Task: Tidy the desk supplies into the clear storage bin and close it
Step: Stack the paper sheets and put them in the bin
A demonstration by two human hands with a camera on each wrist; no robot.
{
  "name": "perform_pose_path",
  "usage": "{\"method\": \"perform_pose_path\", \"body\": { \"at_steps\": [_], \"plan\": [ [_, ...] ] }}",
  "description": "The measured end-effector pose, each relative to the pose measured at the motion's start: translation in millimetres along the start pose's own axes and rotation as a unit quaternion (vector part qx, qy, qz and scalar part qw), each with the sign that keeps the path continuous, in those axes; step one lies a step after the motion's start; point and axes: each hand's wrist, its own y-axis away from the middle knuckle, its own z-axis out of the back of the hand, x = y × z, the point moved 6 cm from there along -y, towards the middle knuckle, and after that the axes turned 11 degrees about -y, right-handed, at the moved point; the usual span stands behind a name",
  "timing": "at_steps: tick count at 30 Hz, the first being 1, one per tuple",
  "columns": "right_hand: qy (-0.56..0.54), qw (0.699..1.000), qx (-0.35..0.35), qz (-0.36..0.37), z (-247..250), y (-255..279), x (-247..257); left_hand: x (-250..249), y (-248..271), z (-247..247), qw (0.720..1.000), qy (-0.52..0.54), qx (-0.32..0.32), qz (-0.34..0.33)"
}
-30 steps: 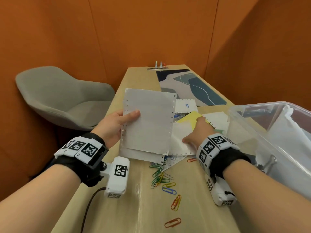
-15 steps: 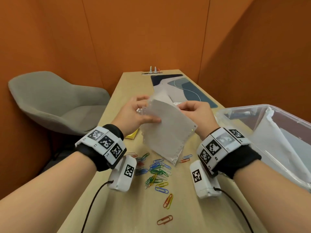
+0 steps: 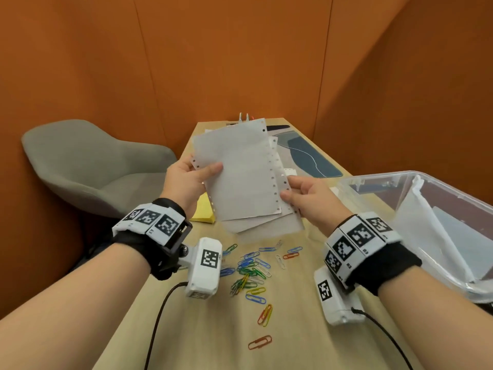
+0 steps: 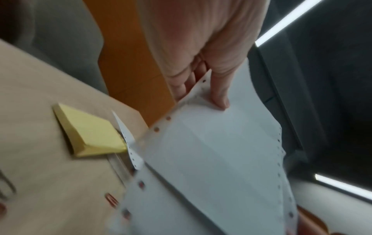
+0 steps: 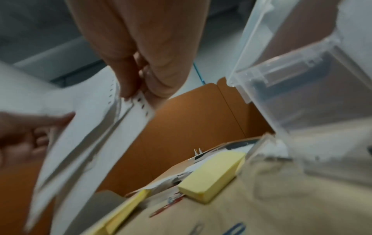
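Both hands hold a loose stack of white punched paper sheets (image 3: 240, 177) upright above the desk. My left hand (image 3: 192, 180) pinches the stack's left edge, thumb on the front sheet (image 4: 211, 143). My right hand (image 3: 301, 193) pinches the right punched edge (image 5: 138, 103). The clear storage bin (image 3: 416, 209) stands open at the right, with white sheets inside. Several coloured paper clips (image 3: 250, 271) lie scattered on the wooden desk below the stack. A yellow sticky-note pad (image 4: 90, 132) lies on the desk under the left hand, and another pad (image 5: 213, 173) lies beside the bin.
A grey chair (image 3: 88, 166) stands left of the desk. A patterned desk mat (image 3: 309, 156) lies at the far end, near a small cable socket (image 3: 244, 117). Orange walls close in behind and at the right. Wrist camera cables trail over the near desk.
The stack was lifted off the desk and turned upright between both hands. The right hand went from pressing sheets on the desk to pinching the stack's right edge.
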Motion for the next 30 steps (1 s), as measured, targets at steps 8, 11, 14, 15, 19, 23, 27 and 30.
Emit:
{"method": "perform_pose_path", "body": {
  "at_steps": [8, 11, 14, 15, 19, 23, 27, 30],
  "plan": [
    [-0.06, 0.988, -0.142, -0.002, 18, -9, -9, 17, -2, 36, 0.994, 0.054, -0.07, 0.067],
    [-0.07, 0.993, -0.092, -0.013, -2, -15, -14, 26, 5, 12, 0.99, 0.032, 0.056, 0.122],
    [-0.066, 0.995, -0.063, -0.035, -23, -20, -16, 36, 11, -4, 0.982, -0.029, 0.122, 0.14],
    [-0.037, 0.996, -0.071, -0.037, -24, -23, -17, 39, 9, -3, 0.983, -0.043, 0.115, 0.138],
    [0.225, 0.961, -0.151, -0.047, -2, -39, -28, 39, -3, 21, 0.99, 0.028, 0.026, 0.132],
    [0.387, 0.898, -0.177, -0.111, 25, -57, -39, 36, -17, 53, 0.99, 0.047, -0.059, 0.115],
    [0.499, 0.822, -0.163, -0.219, 46, -72, -64, 38, -26, 68, 0.988, 0.061, -0.074, 0.12],
    [0.513, 0.796, -0.184, -0.265, 59, -82, -88, 44, -30, 67, 0.989, 0.058, -0.06, 0.125]
  ]
}}
